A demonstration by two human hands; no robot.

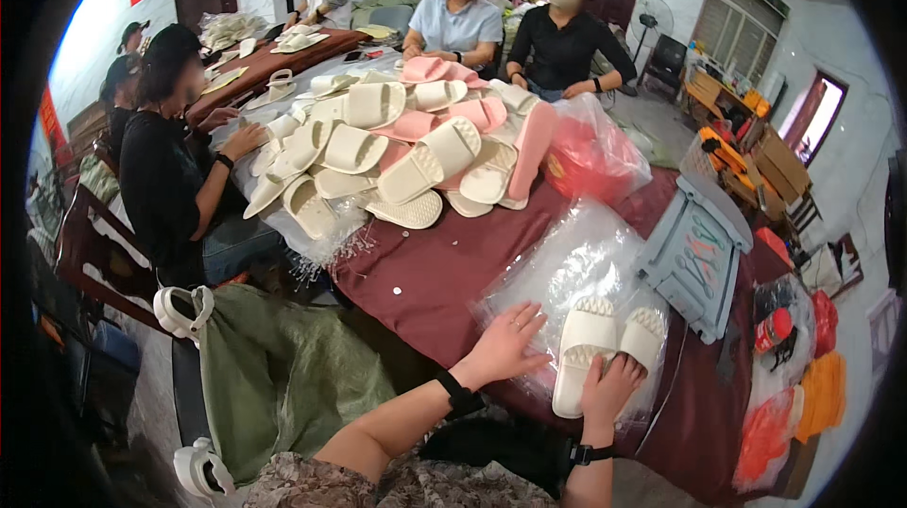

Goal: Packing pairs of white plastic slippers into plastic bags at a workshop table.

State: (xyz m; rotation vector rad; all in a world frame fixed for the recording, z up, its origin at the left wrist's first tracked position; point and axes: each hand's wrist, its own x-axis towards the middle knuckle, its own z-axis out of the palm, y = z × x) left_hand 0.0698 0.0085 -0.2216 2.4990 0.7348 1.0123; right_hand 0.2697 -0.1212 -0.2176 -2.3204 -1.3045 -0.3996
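Note:
A pair of white slippers lies side by side on a stack of clear plastic bags at the table's near right. My right hand grips the pair from the near side, its thumb at the left slipper and its fingers at the right one. What its fingertips touch inside the straps is partly hidden. My left hand is open, fingers spread, over the left edge of the bags and apart from the slippers. Farther off, a large heap of white slippers and pink slippers covers the middle of the table.
A grey plastic folding stool lies right of the bags. Behind it stands a red bag wrapped in clear plastic. Several people sit around the dark red tablecloth. Green cloth hangs at my left beside a white slipper.

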